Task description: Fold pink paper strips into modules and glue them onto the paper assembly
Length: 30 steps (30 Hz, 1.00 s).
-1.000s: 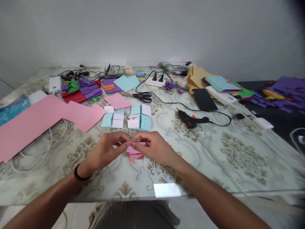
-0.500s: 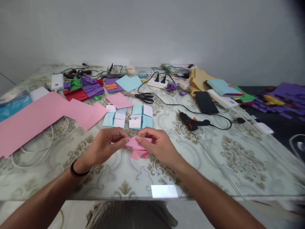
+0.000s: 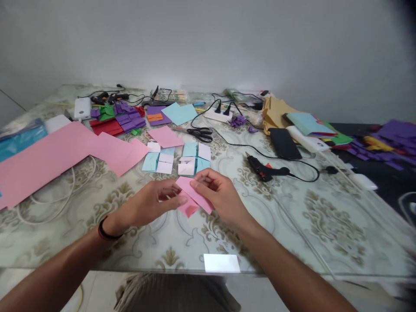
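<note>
Over the middle of the table, a small folded piece of pink paper [image 3: 188, 204] is held between my two hands. My left hand [image 3: 159, 201] pinches its left side, thumb in front and fingers behind. My right hand [image 3: 216, 193] grips its upper right part, with the thumb lying across the front face. The folds behind my fingers are hidden. Just beyond my hands lie two folded squares of light blue and white paper [image 3: 194, 158], and a flat pink sheet [image 3: 165, 136] overlaps the left one.
Large pink sheets [image 3: 48, 162] cover the left side. A black glue gun [image 3: 266, 170] rests at right, its cord running back to a white power strip [image 3: 218, 114]. Scissors [image 3: 200, 134], a black phone [image 3: 285, 144] and purple folded pieces [image 3: 130, 121] lie farther back.
The pink paper has turned from nearly level to slanting down to the right, showing more of its face. My left thumb has shifted slightly right and lower on it.
</note>
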Motion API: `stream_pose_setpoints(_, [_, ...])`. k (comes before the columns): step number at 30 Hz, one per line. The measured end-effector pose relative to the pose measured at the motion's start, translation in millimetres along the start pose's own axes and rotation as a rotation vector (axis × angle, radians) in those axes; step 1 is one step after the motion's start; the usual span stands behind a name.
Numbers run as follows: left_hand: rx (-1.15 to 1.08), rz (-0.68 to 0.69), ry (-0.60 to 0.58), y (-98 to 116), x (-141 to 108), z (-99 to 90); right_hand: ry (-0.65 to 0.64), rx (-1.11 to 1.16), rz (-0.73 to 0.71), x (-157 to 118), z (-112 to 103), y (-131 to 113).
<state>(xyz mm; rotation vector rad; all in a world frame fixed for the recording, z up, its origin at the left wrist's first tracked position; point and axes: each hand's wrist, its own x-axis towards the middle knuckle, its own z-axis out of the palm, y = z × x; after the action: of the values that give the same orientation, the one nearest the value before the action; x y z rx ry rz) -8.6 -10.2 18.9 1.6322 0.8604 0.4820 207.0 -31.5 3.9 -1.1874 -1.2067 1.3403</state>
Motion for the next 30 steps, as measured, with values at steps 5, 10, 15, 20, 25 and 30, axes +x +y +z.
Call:
stream_pose_setpoints(5, [-0.024, 0.008, 0.119, -7.8, 1.9, 1.2, -0.077, -0.030, 0.023, -1.9, 1.3, -0.9])
stream_pose_setpoints(10, [0.037, 0.031, 0.229, -6.9, 2.9, 0.4, -0.160, -0.093, -0.026, -3.1, 1.5, 2.5])
stream_pose_setpoints(15, [0.017, -0.004, 0.216, -9.4, 2.3, 1.9, -0.156, -0.095, -0.068, -4.9, 2.0, 5.8])
stream_pose_setpoints(20, [-0.015, -0.026, 0.200, -13.2, 2.6, 2.5, -0.141, -0.101, -0.089, -6.6, 1.1, 3.8])
stream_pose_setpoints(25, [-0.071, -0.019, 0.210, -9.0, 2.2, 1.5, -0.217, -0.071, -0.124, -7.9, -0.6, -4.4])
stream_pose_setpoints(30, [-0.040, 0.019, 0.233, -7.1, -0.2, 4.0, -0.201, -0.070, -0.152, -7.3, -0.3, -6.9])
